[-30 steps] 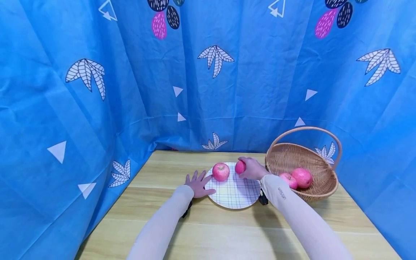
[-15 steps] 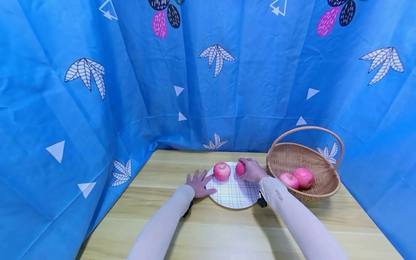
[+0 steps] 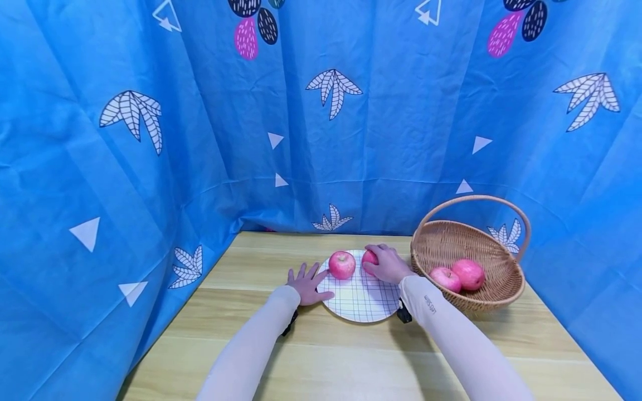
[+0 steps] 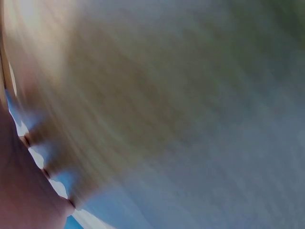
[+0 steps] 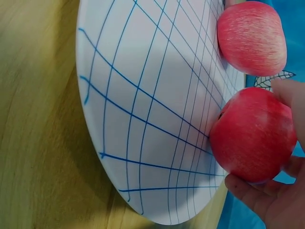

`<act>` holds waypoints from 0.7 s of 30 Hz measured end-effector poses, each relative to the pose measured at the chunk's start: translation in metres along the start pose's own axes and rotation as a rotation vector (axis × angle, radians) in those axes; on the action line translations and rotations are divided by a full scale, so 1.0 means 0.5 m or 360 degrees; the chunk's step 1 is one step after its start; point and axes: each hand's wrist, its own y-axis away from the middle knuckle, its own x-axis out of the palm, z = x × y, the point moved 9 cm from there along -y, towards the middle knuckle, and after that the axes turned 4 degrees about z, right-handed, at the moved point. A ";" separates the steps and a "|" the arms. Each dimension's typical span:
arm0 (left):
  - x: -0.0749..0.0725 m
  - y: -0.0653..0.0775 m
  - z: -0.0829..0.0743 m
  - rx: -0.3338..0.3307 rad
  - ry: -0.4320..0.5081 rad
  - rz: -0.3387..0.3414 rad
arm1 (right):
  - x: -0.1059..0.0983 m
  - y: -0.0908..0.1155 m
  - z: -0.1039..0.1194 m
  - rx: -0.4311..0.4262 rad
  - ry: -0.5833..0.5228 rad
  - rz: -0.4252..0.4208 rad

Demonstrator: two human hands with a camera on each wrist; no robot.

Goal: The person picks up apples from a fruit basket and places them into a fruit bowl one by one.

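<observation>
A round white plate [image 3: 361,306] with a blue grid lies on the table, bearing two red apples. One apple [image 3: 342,265] sits at its far left. The other apple [image 5: 252,136], at the far right of the plate, is gripped by my right hand [image 3: 388,265], thumb and fingers on opposite sides in the right wrist view. From the head view, that hand partly covers the apple. My left hand [image 3: 307,285] is at the plate's left rim, fingers spread and a fingertip close to the left apple. The left wrist view is mostly blurred wood and hand.
To the right stands a wicker basket [image 3: 441,239] with a tall handle, holding two apples [image 3: 468,274]. The light wooden table [image 3: 321,367] ends at a blue patterned curtain [image 3: 321,150] behind and on both sides.
My right hand has shifted slightly left over its apple, which shows less in the head view now. The left hand, the other apples and the plate stay in place.
</observation>
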 end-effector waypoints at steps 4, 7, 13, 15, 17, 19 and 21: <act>-0.002 0.003 -0.001 0.0005 0.0026 0.0013 | 0.001 0.000 -0.006 0.0028 -0.0054 -0.0001; 0.000 0.003 0.000 0.0010 0.0026 0.0009 | 0.000 0.000 -0.008 0.0031 -0.0134 -0.0019; -0.001 0.004 -0.001 -0.0006 0.0035 0.0014 | 0.005 0.006 -0.007 0.0040 -0.0297 -0.0024; -0.001 0.004 0.000 -0.0010 0.0029 0.0023 | 0.009 0.010 -0.008 0.0044 -0.0331 -0.0020; -0.001 0.004 -0.001 -0.0008 0.0025 0.0028 | 0.015 0.013 -0.010 0.0042 -0.0351 -0.0004; -0.004 0.006 -0.002 -0.0008 0.0027 0.0037 | 0.023 0.014 -0.014 0.0037 -0.0361 0.0016; -0.008 0.011 -0.007 -0.0004 0.0036 0.0041 | 0.030 0.014 -0.018 0.0036 -0.0383 0.0032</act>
